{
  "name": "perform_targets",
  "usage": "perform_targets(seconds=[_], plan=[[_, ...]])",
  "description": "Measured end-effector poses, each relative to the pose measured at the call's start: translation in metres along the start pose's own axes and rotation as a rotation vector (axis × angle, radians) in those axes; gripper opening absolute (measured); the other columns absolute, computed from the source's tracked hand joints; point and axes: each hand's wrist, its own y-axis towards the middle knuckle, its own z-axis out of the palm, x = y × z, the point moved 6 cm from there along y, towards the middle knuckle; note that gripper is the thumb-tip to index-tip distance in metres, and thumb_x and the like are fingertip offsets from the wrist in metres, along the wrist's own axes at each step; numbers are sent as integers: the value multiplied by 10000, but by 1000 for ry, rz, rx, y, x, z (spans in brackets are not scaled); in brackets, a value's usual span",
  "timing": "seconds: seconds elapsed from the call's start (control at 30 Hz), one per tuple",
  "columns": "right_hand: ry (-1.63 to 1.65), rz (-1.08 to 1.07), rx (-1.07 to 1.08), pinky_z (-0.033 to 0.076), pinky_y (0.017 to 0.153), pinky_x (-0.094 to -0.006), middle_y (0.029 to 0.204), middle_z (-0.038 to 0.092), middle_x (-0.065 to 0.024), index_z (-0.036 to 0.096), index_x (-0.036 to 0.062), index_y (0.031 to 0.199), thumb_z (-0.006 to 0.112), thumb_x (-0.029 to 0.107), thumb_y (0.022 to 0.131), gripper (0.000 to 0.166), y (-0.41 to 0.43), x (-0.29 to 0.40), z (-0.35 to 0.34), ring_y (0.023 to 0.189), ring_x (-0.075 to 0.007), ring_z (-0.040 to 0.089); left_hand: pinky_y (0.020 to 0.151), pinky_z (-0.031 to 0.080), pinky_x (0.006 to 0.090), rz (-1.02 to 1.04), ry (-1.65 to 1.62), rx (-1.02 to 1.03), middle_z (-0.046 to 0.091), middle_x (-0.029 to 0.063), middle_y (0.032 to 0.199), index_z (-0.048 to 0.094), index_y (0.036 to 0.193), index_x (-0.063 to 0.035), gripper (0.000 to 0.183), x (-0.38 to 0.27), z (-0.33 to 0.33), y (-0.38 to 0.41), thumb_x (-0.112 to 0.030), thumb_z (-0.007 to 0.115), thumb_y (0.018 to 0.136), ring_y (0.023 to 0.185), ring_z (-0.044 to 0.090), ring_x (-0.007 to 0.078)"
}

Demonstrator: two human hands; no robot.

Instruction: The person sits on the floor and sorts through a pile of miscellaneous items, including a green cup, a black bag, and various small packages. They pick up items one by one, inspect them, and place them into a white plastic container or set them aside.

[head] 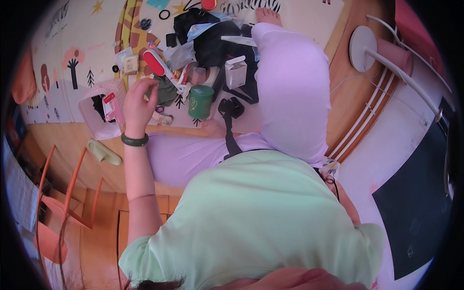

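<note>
My left hand, with a dark green bangle at its wrist, is raised beside the pink gingham fabric bin. Its fingers are bent, the thumb stands apart, and I see nothing held. A dark green cloth lies just past the fingertips. Near it are a red-and-white handled object, a green canister and a black strap item. Inside the bin are a pink-and-red packaged item and something black. My right hand is down by my right hip, mostly hidden by my leg and shirt.
A patterned play mat bears a black bag, a white open box and small packets. A green slipper and orange chair are at left. A white round-based stand and pipes are at right.
</note>
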Motion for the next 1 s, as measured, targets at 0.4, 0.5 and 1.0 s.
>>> perform_targets(seconds=[0.4, 0.5, 1.0], plan=[[115, -166, 169, 453, 885, -384, 1177, 580, -95, 528, 89, 1202, 472, 183, 881, 339, -50, -9, -19, 1081, -261, 560, 699, 506, 359, -169, 52, 16, 654, 90, 869, 659, 901, -74, 108, 59, 7, -23, -115, 633, 805, 826, 633, 276], [188, -208, 290, 461, 872, -381, 1152, 592, -98, 537, 78, 1195, 503, 168, 863, 345, -92, -32, -35, 1056, -263, 572, 693, 507, 349, -257, -75, -23, 655, 83, 864, 659, 903, -73, 109, 74, 2, -39, -118, 636, 807, 812, 634, 260], [178, -721, 342, 492, 833, -387, 1020, 638, -146, 594, 14, 1125, 611, 64, 804, 326, 64, 1, -248, 934, -297, 617, 642, 521, 338, 101, 91, 302, 546, 95, 979, 468, 1286, -93, 650, -45, 192, 8, -315, 736, 736, 816, 614, 238]])
